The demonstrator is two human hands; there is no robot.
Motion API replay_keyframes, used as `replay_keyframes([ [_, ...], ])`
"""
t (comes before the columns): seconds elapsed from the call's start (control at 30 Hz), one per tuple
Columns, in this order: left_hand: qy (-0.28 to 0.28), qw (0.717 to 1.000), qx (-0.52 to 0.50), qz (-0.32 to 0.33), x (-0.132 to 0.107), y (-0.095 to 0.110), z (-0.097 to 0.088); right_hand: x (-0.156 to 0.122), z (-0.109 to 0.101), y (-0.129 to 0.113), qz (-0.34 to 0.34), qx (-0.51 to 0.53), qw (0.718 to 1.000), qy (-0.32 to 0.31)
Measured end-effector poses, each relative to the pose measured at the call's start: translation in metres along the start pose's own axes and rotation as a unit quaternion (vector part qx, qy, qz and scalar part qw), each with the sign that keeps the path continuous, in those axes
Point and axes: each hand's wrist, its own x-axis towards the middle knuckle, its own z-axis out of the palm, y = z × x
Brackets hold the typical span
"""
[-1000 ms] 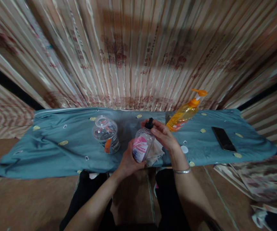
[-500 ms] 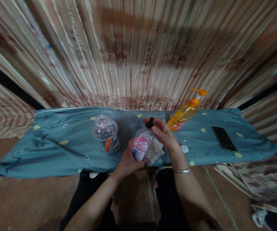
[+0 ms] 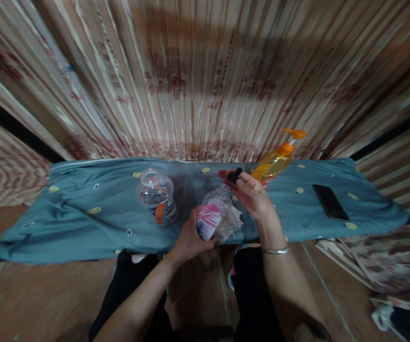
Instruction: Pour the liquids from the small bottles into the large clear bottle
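My left hand (image 3: pixel 192 232) is wrapped round a clear plastic bottle (image 3: pixel 211 219) with a pink and white label, tilted slightly to the right. Above and right of its neck, my right hand (image 3: pixel 254 192) grips a black pump top (image 3: pixel 235 175) between thumb and fingers. The bottle's neck shows bare below the pump top. Whether a tube hangs from the pump top I cannot tell. A crumpled pale tissue (image 3: pixel 231 225) lies behind the bottle. To the left stands an open clear plastic bottle (image 3: pixel 158 194) with an orange label.
An orange pump bottle (image 3: pixel 274 164) with yellow liquid stands behind my right hand. A black phone (image 3: pixel 330 202) lies farther right on the teal patterned cloth (image 3: pixel 83 190). Pleated curtains (image 3: pixel 197 95) hang close behind the table.
My right hand has moved right and slightly up, lifting the black pump top off the bottle's neck. My left hand still holds the bottle in nearly the same place.
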Motion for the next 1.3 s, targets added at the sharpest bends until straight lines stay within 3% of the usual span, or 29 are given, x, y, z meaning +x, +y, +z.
replay_keyframes([
  [0.1,0.006,1.000,0.009,0.005,0.000,-0.003,-0.004,0.003,-0.024,0.002,-0.043,-0.027,0.995,0.081],
  [0.2,0.024,0.999,0.018,0.017,0.001,-0.006,-0.009,0.004,-0.063,0.015,-0.059,-0.135,0.976,0.160],
  [0.27,0.029,0.999,0.018,0.026,0.000,-0.008,-0.011,0.000,-0.090,0.028,-0.038,-0.242,0.954,0.170],
  [0.37,0.027,0.999,0.019,0.026,-0.004,-0.010,-0.013,-0.011,-0.116,0.047,-0.021,-0.406,0.899,0.164],
  [0.57,0.042,0.997,0.033,0.057,-0.006,-0.021,-0.012,-0.028,-0.118,0.068,0.108,-0.665,0.731,0.105],
  [0.67,0.057,0.995,0.038,0.076,-0.004,-0.026,-0.012,-0.030,-0.114,0.069,0.114,-0.715,0.684,0.084],
  [0.77,0.053,0.993,0.041,0.094,-0.004,-0.027,-0.013,-0.033,-0.114,0.066,0.095,-0.736,0.666,0.071],
  [0.87,0.051,0.992,0.042,0.111,-0.004,-0.028,-0.014,-0.038,-0.111,0.060,0.055,-0.725,0.680,0.094],
  [0.93,0.049,0.991,0.036,0.118,-0.003,-0.028,-0.013,-0.045,-0.103,0.055,0.012,-0.682,0.720,0.126],
  [1.0,0.046,0.991,0.025,0.119,-0.003,-0.028,-0.011,-0.055,-0.087,0.052,-0.016,-0.595,0.795,0.116],
  [1.07,0.053,0.992,0.013,0.111,-0.003,-0.028,-0.009,-0.067,-0.067,0.051,-0.012,-0.467,0.884,0.028],
  [1.13,0.066,0.993,0.001,0.100,-0.004,-0.028,-0.006,-0.078,-0.044,0.052,0.008,-0.329,0.941,-0.074],
  [1.2,0.076,0.993,-0.010,0.092,-0.005,-0.027,-0.003,-0.087,-0.021,0.055,0.027,-0.244,0.958,-0.145],
  [1.3,0.079,0.992,-0.018,0.095,-0.008,-0.027,0.002,-0.093,0.007,0.062,0.031,-0.242,0.961,-0.129],
])
